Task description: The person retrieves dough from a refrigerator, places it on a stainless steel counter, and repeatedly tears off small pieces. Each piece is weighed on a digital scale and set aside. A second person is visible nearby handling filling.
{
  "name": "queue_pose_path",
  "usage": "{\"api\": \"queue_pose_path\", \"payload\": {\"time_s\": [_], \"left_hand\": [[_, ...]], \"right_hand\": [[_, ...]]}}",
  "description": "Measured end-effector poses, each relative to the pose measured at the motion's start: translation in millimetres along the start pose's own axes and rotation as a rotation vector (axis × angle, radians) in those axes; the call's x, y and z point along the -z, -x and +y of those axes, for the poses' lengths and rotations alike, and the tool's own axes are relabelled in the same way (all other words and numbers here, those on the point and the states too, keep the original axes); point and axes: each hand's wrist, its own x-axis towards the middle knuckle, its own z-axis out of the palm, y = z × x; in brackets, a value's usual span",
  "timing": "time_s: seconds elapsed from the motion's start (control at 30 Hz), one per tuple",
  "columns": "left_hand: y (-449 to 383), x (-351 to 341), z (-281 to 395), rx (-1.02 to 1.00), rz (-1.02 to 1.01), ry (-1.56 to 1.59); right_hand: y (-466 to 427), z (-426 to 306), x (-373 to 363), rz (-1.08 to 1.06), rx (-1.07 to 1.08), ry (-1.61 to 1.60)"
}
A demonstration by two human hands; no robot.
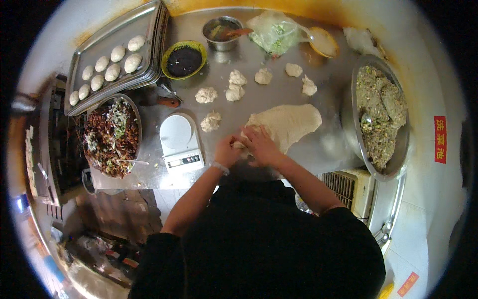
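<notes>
A large flattened slab of dough (289, 121) lies on the steel table in front of me. My right hand (261, 146) rests at its near left end, fingers spread over the dough. Close beside it, my left hand (228, 150) has its fingers curled around a small bit of dough at the slab's edge; the fingertips are partly hidden. Several torn dough lumps sit beyond the hands, among them one lump (211, 122) nearest my left hand and another (206, 95) behind it. A white digital kitchen scale (177, 131) stands left of my left hand, its round plate bare.
Stacked metal trays (127, 80) at back left carry shaped dough pieces. Before them is a bowl of chopped filling (112, 138). A yellow-rimmed bowl (184, 59), steel pot (222, 44) and plastic bag of chopped greens (274, 33) stand behind. A large filling basin (384, 112) is right.
</notes>
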Motion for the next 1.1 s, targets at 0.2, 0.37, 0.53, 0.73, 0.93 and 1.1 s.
{"api": "queue_pose_path", "payload": {"time_s": [0.2, 0.37, 0.53, 0.73, 0.93, 1.1], "left_hand": [[52.0, 50.1, 22.8, 0.178, -0.017, 0.029], [27.2, 37.0, 43.3, -0.564, 0.228, -0.770], [-20.6, 8.7, 22.0, -0.854, 0.182, -0.893], [-16.2, 11.5, -2.3, -0.383, -0.062, -0.826], [17.1, 6.8, -19.0, -0.031, -0.062, -0.590], [36.6, 2.6, -17.2, 0.454, -0.097, 0.396]], "right_hand": [[-25.3, -9.4, -25.5, -0.047, -0.240, -0.244], [-51.7, 13.3, -27.8, -0.275, -0.470, -0.393], [-47.7, 36.4, -12.5, -0.372, -0.226, -1.190], [-39.2, -4.2, -2.9, -0.321, -0.357, -0.346], [-18.7, -33.8, -28.3, 0.097, -0.091, -0.052], [-22.0, -22.8, -49.0, 0.283, -0.029, 0.040]]}}
